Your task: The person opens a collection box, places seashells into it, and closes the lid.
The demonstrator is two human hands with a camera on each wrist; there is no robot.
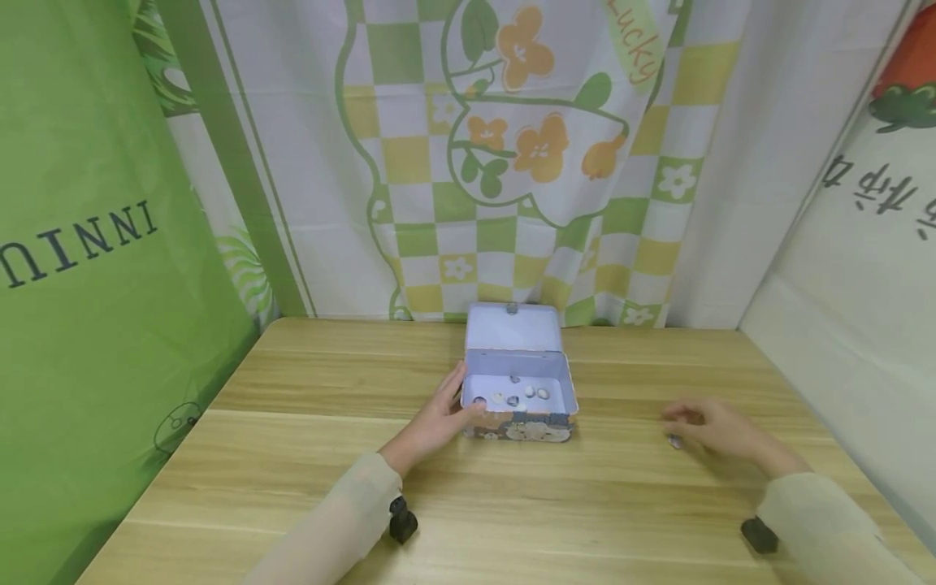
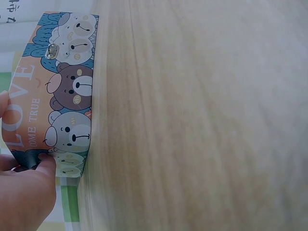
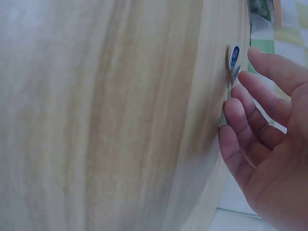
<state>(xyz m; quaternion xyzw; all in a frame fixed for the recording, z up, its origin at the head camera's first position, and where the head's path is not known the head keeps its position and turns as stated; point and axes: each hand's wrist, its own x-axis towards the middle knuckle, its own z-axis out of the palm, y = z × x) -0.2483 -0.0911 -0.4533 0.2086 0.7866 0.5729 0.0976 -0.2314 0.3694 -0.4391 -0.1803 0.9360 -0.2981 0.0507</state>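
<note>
A hinged tin box [image 1: 520,426] stands on the table with its lid raised against the curtain side. My left hand [image 1: 436,416] grips its left end, thumb over the front corner and fingers along the side; the left wrist view shows the thumb on the bear-printed front [image 2: 72,86]. Several small pebble-like pieces [image 1: 543,393] lie on the pale bottom of the box. Out to the right, my right hand [image 1: 712,426] is low over the table, fingers loosely bent. By its fingertips is a small white-rimmed piece with a blue face [image 3: 234,57], and a greyish one [image 3: 235,73] shows beside it.
The wooden table [image 1: 292,487] reaches back to a checked, flowered curtain [image 1: 541,162]. Green cloth [image 1: 110,325] hangs along the left side and white cloth [image 1: 863,325] along the right. A black wrist camera [image 1: 401,521] sits at the left cuff.
</note>
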